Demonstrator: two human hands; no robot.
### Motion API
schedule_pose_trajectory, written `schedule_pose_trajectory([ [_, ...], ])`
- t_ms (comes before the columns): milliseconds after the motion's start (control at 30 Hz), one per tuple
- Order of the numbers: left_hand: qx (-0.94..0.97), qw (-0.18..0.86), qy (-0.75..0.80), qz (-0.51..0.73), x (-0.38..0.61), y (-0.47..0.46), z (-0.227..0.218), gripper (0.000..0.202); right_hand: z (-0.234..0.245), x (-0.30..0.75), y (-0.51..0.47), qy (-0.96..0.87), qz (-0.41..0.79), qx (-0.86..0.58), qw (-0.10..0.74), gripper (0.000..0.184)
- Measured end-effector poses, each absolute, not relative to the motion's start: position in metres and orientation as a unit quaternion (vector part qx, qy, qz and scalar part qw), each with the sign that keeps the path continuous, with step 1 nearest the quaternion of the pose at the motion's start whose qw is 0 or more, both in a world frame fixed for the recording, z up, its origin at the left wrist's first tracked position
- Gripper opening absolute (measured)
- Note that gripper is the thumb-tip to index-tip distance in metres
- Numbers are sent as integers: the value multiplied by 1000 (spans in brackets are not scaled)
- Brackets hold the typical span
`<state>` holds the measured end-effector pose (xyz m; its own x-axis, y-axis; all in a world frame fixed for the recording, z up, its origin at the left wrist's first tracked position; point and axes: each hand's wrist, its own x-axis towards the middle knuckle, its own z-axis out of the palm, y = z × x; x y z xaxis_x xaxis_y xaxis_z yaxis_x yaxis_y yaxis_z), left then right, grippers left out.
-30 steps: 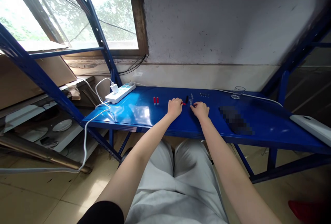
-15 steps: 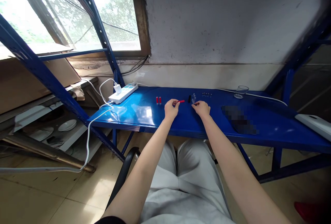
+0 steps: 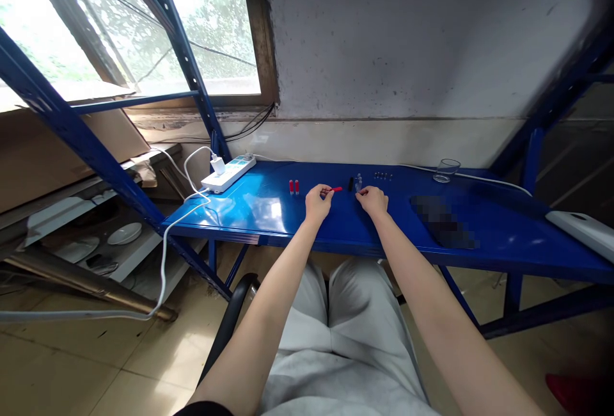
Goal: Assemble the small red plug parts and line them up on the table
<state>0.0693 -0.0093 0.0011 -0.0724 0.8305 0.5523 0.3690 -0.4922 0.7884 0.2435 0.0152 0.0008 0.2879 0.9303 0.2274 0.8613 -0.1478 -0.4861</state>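
Note:
Both my hands rest on the blue metal shelf [image 3: 268, 217]. My left hand [image 3: 317, 201] is curled, pinching a small red stick-like piece [image 3: 336, 189] that pokes out to the right. A little to its right, my right hand [image 3: 373, 200] is also curled, fingertips pinched on a tiny red piece I can barely see. Just beyond the hands stand a small black part [image 3: 351, 183] and a small clear part [image 3: 358, 182]. Two short red pieces [image 3: 294, 187] stand upright left of my left hand.
A row of tiny dark parts [image 3: 382, 176] lies further back. A white power strip [image 3: 228, 173] with a plugged-in cable sits at the shelf's left end, a glass [image 3: 446, 170] at the back right, a white flat device [image 3: 582, 227] at the far right. Blue rack posts frame the window.
The view has shifted slightly up and back. My left hand has drawn the red stick out so that it now shows to the right of the fingers. My right hand has hardly moved.

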Motion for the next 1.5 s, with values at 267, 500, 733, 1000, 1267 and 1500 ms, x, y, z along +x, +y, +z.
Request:
schedule_pose_trajectory([
  [267,660,200,442,574,70,-7,-1,9,-2,230,1,-727,-122,-633,237,18],
  [500,656,202,446,574,70,-7,-2,8,0,225,-2,-758,-152,-601,204,20],
  [733,655,193,450,575,70,-10,2,7,1,225,-5,-757,-134,-607,201,20],
  [1000,650,188,453,580,70,-8,1,8,5,223,-8,-761,-126,-609,185,19],
  [1267,671,162,448,569,70,-10,1,15,7,222,-12,-766,-151,-597,182,19],
  [1500,762,130,394,497,71,-12,-1,40,4,225,-9,-760,-127,-606,196,15],
])
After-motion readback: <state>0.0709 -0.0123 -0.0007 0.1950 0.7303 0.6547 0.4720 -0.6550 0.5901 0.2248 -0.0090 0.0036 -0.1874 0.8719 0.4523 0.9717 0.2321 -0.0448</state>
